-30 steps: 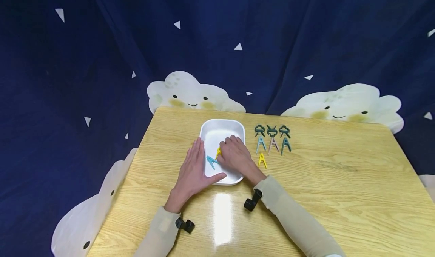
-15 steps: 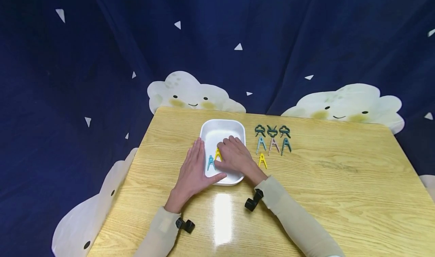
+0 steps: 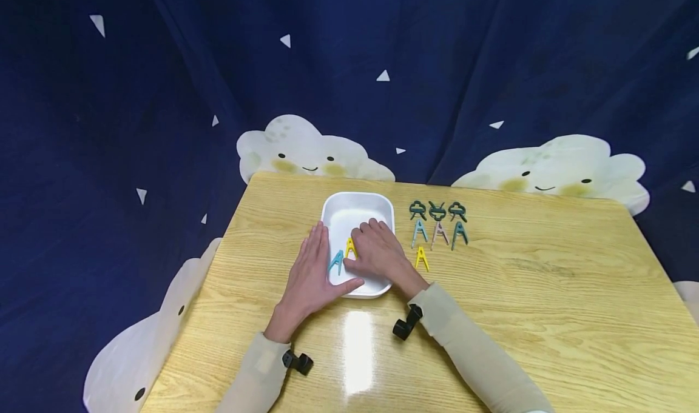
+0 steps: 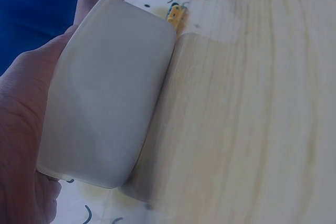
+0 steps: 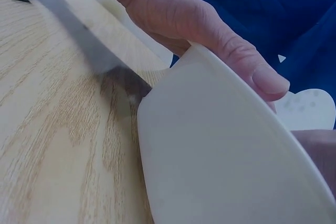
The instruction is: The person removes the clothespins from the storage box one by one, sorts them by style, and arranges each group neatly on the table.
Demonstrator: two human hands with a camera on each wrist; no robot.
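A white plastic tray [image 3: 357,201] sits on the wooden table. My left hand [image 3: 311,270] rests straight-fingered along its left side, with the thumb over the near rim. My right hand [image 3: 378,248] reaches into the tray with bent knuckles; the palm hides its fingertips, so whether it holds anything is unclear. Close by its index finger lies a yellow clothespin [image 3: 350,247]. A blue clothespin [image 3: 336,261] lies tilted to its left, near the right thumb. In the right wrist view, the thumb [image 5: 270,81] shows above the tray's rim.
Right of the tray, three dark green cloud-shaped clips [image 3: 437,211] form a row. Below them lie a light blue clothespin [image 3: 419,233], a pink clothespin [image 3: 439,235] and a dark green clothespin [image 3: 460,235]. Nearer me is another yellow clothespin [image 3: 422,259].
The blue clothespin has turned from one slant through upright to the opposite slant. More of the yellow clothespin in the tray shows. My right hand has shifted only slightly; the left stays put.
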